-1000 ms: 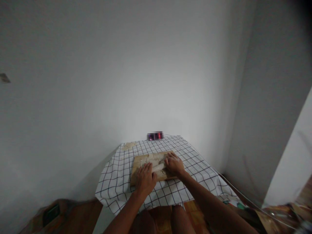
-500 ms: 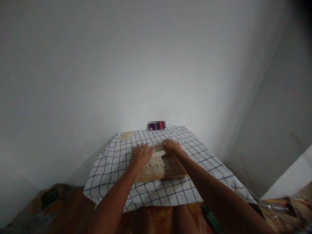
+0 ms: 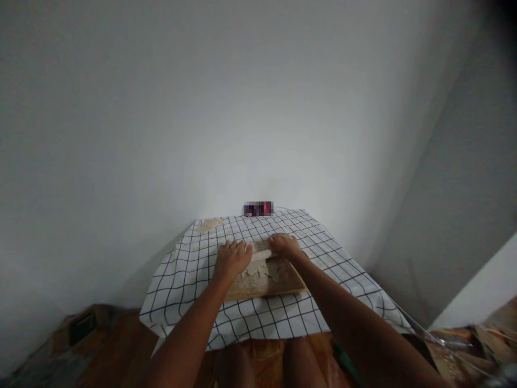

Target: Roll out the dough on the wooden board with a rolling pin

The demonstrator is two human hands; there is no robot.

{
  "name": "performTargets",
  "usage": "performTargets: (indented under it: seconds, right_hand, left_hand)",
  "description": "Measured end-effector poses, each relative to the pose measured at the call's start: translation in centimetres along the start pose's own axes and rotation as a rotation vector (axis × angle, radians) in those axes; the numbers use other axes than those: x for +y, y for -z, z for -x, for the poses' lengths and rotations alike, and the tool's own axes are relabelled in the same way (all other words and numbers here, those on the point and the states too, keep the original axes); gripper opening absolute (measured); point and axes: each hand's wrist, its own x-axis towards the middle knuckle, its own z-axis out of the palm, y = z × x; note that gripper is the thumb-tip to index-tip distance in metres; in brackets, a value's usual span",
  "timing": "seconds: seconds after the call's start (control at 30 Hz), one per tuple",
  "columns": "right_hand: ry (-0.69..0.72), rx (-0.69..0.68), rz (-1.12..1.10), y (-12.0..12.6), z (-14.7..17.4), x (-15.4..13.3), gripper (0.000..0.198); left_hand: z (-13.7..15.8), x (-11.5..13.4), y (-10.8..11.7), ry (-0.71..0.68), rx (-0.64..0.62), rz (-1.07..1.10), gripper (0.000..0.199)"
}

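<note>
A pale rolling pin (image 3: 262, 255) lies across the far part of a wooden board (image 3: 264, 291). Over its left end rests my left hand (image 3: 233, 258), fingers bent forward around it. My right hand (image 3: 284, 244) is closed over the other end. Only the middle of the pin shows between the two hands. Just on the near side of the pin, thin dough (image 3: 260, 272) with a ragged edge is spread on the board. Another flat piece of dough (image 3: 210, 224) lies on the cloth at the back left.
A white cloth with dark checks (image 3: 181, 275) covers the table. At its back edge, near the wall, stands a blurred-out dark and red object (image 3: 258, 208). A cardboard box (image 3: 83, 328) sits on the floor at left; a cable (image 3: 420, 326) and other items lie at right.
Both hands stay on the rolling pin, with barely any shift on the board. The view has moved very slightly.
</note>
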Motion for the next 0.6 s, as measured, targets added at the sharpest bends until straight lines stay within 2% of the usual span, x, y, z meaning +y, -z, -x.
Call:
performTargets:
  seconds: [0.07, 0.2, 0.33, 0.6]
  right_hand:
    - [0.008, 0.036, -0.01, 0.0, 1.2, 0.2, 0.046]
    - [0.053, 0.102, -0.019, 0.1, 3.5, 0.5, 0.045]
    - [0.118, 0.132, -0.012, 0.4, 5.8, 0.7, 0.042]
    - [0.126, 0.187, 0.002, 0.2, 9.0, 0.9, 0.042]
  left_hand:
    - [1.0, 0.6, 0.6, 0.027, 0.021, -0.017, 0.051]
    - [2.6, 1.5, 2.0, -0.029, 0.041, -0.003, 0.044]
    - [4.0, 2.3, 2.9, 0.006, -0.017, 0.002, 0.049]
    - [8.3, 3.1, 2.7, -0.084, -0.043, 0.02, 0.053]
